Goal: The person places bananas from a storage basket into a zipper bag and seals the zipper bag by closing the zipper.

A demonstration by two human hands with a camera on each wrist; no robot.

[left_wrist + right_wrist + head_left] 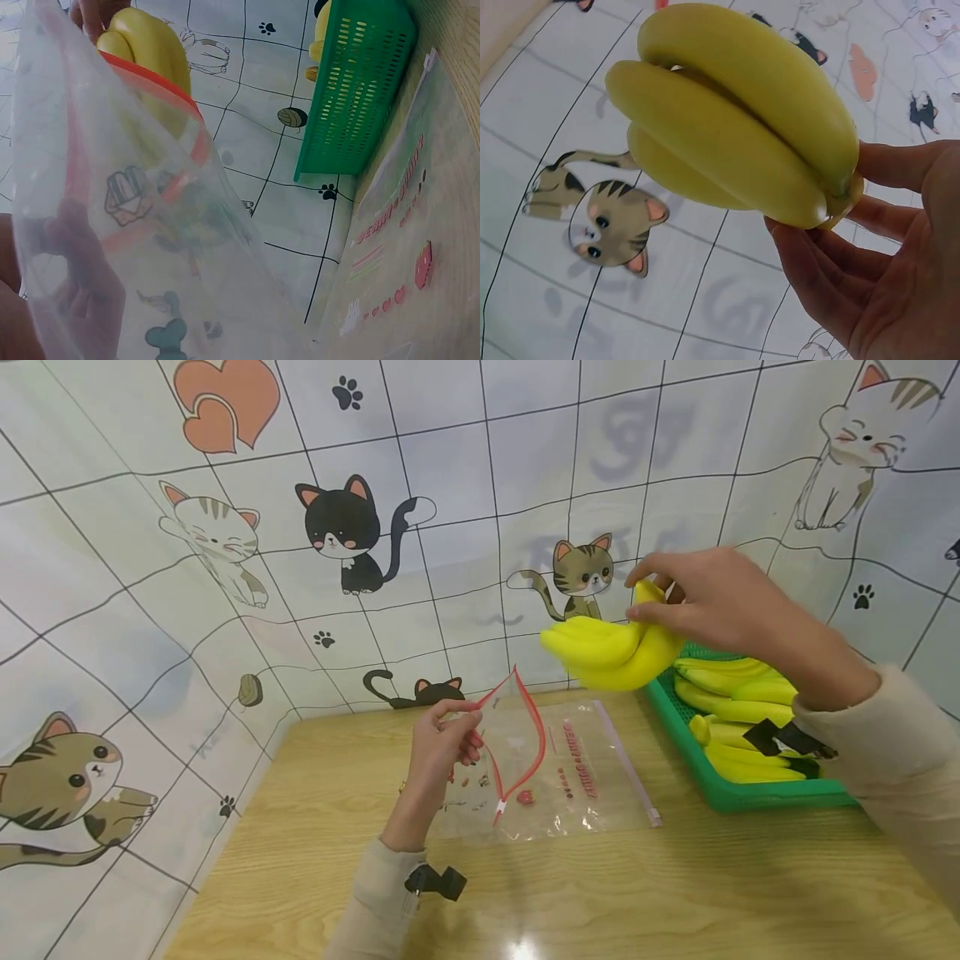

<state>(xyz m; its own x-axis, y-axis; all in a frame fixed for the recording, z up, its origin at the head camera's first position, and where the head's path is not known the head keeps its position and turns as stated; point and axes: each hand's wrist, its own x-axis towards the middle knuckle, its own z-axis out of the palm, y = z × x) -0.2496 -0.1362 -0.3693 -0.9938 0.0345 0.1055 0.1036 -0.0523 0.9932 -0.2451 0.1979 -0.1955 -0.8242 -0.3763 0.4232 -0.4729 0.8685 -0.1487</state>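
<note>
My right hand (708,593) grips a bunch of yellow bananas (618,652) by its stem end, held up in the air above the table. In the right wrist view the bananas (727,127) point away from the thumb and fingers. My left hand (442,743) pinches the red-edged rim of a clear zip bag (536,735), whose mouth gapes open. The bag's white slider (501,807) sits at the near end of the red zip. Through the film of the bag (172,247) the left fingers show in the left wrist view.
At the right a green basket (697,752) holds several more bananas (742,710). A second clear zip bag (607,777) with a pale purple zip and red print lies flat on the wooden table (300,852). Behind stands a wall covering (465,527) printed with cats.
</note>
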